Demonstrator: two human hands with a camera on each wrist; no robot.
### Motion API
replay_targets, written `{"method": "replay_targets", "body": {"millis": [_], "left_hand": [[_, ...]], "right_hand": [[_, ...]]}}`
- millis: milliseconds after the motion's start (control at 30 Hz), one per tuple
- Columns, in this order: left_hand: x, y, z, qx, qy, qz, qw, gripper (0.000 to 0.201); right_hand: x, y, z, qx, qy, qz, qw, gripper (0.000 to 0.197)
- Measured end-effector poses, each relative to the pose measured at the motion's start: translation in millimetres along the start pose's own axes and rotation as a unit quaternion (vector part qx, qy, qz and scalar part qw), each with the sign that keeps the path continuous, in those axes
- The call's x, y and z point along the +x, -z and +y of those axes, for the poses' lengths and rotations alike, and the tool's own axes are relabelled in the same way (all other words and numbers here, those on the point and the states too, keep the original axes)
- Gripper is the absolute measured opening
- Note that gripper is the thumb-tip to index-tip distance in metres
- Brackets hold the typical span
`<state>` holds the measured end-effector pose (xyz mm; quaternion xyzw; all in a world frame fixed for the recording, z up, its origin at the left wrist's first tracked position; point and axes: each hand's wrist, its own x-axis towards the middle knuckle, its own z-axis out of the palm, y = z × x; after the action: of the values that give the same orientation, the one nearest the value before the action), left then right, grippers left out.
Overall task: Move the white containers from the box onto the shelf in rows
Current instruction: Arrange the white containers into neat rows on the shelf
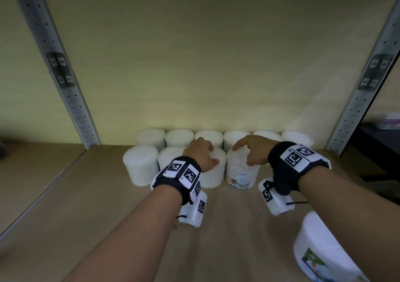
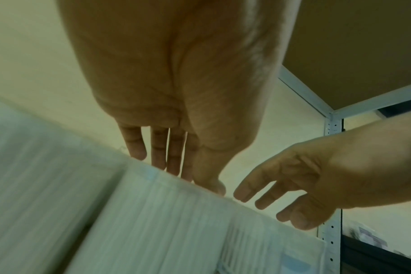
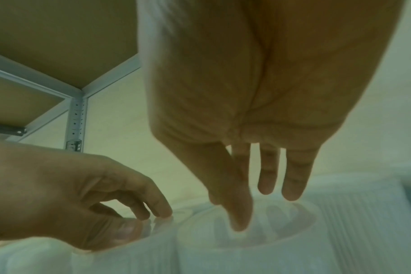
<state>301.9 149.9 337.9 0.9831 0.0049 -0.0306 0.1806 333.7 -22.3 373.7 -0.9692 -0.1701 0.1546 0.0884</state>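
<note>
Head view takes in the shelf, a pale wooden board between two perforated metal uprights, with a cream wall behind both hands. Beyond the fingertips a back row of six white containers stands against that wall. Nearer the wrists runs a front row of four, side by side. Closest to the person, below and outside the right forearm, one more white container with a green and orange label sits apart from the rows at the picture's edge.

Under the left hand stands the third front container; the fingers are loosely bent over its lid and the thumb lies at its near rim, touching without a firm grip that I can make out. The left wrist view shows those fingers fairly straight, tips on the ribbed white edge.

Under the right hand is the fourth front container, its barcode label facing the person. The hand is relaxed and spread, fingertips resting on the lid; in the right wrist view the fingers point down to the round lid, not wrapped round it.

Both wrists carry black bands with white marker blocks.
</note>
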Motion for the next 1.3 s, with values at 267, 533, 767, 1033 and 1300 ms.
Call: {"method": "replay_targets", "body": {"millis": [267,533,767,1033,1300], "left_hand": [[-0.3,-3.1,1.5,0.003,0.002,0.010,1.000,0.053],[-0.8,-5.1,0.9,-0.002,0.001,0.016,1.000,0.051],[-1.3,-6.1,-1.0,-0.020,0.000,0.026,0.999,0.050],[-1.5,-7.0,-1.7,-0.027,-0.001,0.027,0.999,0.050],[-0.9,-6.9,-1.9,-0.028,-0.003,0.027,0.999,0.050]], "right_hand": [[3.2,-6.8,-1.8,-0.037,-0.049,0.038,0.997,0.064],[3.1,-7.4,0.7,-0.044,-0.027,0.025,0.998,0.059],[1.6,-3.6,-1.1,-0.026,0.004,0.006,1.000,0.055],[3.8,-7.9,-6.5,-0.055,-0.043,0.035,0.997,0.059],[3.9,-8.8,-4.5,-0.057,-0.024,0.028,0.998,0.063]]}}
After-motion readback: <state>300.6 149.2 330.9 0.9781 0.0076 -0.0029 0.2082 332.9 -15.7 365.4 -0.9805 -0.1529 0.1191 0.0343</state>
